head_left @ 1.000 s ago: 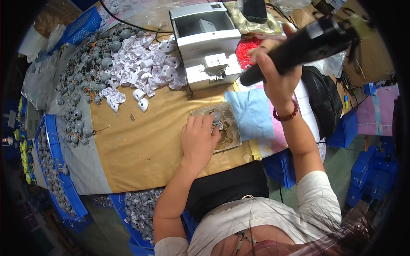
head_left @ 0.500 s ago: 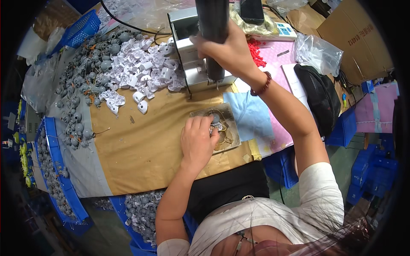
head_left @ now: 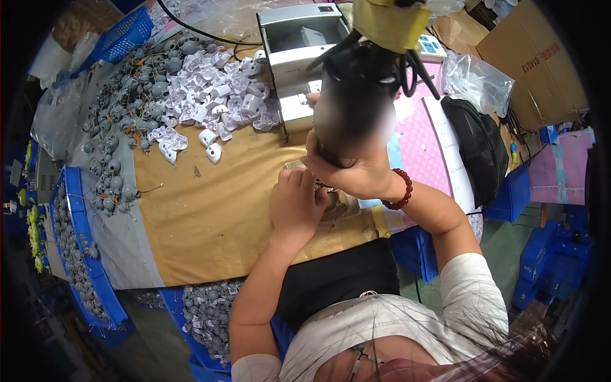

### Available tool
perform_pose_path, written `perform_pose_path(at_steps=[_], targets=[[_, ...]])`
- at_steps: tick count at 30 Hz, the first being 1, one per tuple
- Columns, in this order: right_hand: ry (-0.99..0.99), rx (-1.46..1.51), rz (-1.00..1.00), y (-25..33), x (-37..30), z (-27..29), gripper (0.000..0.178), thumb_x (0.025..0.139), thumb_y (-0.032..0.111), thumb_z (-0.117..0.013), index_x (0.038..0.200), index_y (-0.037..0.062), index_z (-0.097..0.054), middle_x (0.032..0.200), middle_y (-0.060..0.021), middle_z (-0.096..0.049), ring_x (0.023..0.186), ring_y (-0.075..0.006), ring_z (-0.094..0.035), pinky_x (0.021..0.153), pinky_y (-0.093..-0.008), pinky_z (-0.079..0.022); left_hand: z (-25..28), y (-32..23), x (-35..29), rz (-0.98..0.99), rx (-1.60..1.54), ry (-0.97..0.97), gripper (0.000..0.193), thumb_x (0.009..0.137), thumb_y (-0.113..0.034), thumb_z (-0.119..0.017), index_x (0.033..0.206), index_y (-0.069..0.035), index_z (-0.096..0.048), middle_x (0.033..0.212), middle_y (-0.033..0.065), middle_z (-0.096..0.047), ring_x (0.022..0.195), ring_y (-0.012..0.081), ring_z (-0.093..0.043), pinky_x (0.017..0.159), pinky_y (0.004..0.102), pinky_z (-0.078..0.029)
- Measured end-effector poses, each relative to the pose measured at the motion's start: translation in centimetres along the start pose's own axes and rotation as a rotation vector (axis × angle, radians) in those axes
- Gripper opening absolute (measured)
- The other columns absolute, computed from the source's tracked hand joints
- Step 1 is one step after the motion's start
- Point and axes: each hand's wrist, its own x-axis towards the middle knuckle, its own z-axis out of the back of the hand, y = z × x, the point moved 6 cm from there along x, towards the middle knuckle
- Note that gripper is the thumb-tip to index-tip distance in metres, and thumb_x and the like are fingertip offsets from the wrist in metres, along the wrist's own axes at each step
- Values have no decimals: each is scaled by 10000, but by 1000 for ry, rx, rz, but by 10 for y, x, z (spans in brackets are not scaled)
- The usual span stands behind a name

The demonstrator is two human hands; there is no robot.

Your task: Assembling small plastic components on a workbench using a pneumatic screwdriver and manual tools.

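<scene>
My right hand point(head_left: 366, 177) wraps around a black electric screwdriver point(head_left: 356, 118), whose near end is blurred. It hangs from above, with yellow wrapping and dark cords at its top, directly over the small square fixture point(head_left: 347, 207). Beside it, my left hand point(head_left: 294, 205) has its fingers bent over the fixture and pinches a small part point(head_left: 320, 186) lying there. Most of that part is hidden by fingers; grey and white were visible on it a moment ago. The screwdriver's tip is out of sight behind my right hand.
White plastic shells point(head_left: 219, 92) are heaped beyond my left hand, with grey wired balls point(head_left: 127, 121) left of them. A white box-shaped machine point(head_left: 289, 73) stands behind the fixture. At right lie a black mesh pouch point(head_left: 471, 143) and a cardboard box point(head_left: 525, 57).
My right hand has brought the screwdriver from the white machine down toward me, over the fixture. My left hand has stayed at the fixture, holding the part.
</scene>
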Motion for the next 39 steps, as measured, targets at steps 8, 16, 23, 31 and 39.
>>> perform_pose_path(at_steps=[8, 16, 23, 31, 39], targets=[[204, -143, 152, 0, -15, -2, 696, 835, -95, -680, 1418, -20, -308, 885, -85, -607, 777, -113, -586, 721, -262, -462, -2, 4, -1, -32, -72, 50, 341, 701, -124, -740, 1003, -76, -589, 977, 82, -586, 975, 313, -572, 760, 444, -484], [243, -240, 242, 8, -27, -6, 684, 837, 25, -700, 1421, 28, -345, 1012, -21, -592, 907, -101, -551, 858, -307, -461, 4, 3, 3, -98, -138, -8, 423, 647, -66, -765, 1015, -67, -556, 955, 99, -582, 928, 346, -560, 740, 455, -479], [159, -265, 256, 7, -31, -4, 508, 823, 122, -719, 1270, -9, -518, 1151, -98, -576, 1080, -192, -527, 991, -370, -421, 4, 1, 4, -94, -145, -22, 403, 651, -55, -763, 993, -61, -549, 947, 107, -583, 929, 354, -560, 751, 465, -483], [-251, 96, -203, -5, -4, 35, 381, 897, 9, -669, 1246, 3, -517, 824, -56, -625, 687, -126, -604, 664, -279, -510, 3, 5, -1, 73, -74, 67, 395, 741, -107, -768, 1104, -57, -620, 1100, 105, -613, 1082, 337, -544, 914, 436, -471], [-329, -698, 85, -38, -31, 97, 460, 884, 31, -669, 1328, 10, -554, 1267, -175, -565, 1145, -292, -556, 974, -373, -453, 1, 2, -10, -26, -110, -21, 361, 762, -85, -758, 1094, -56, -619, 1138, 91, -656, 1199, 342, -540, 956, 433, -458]])
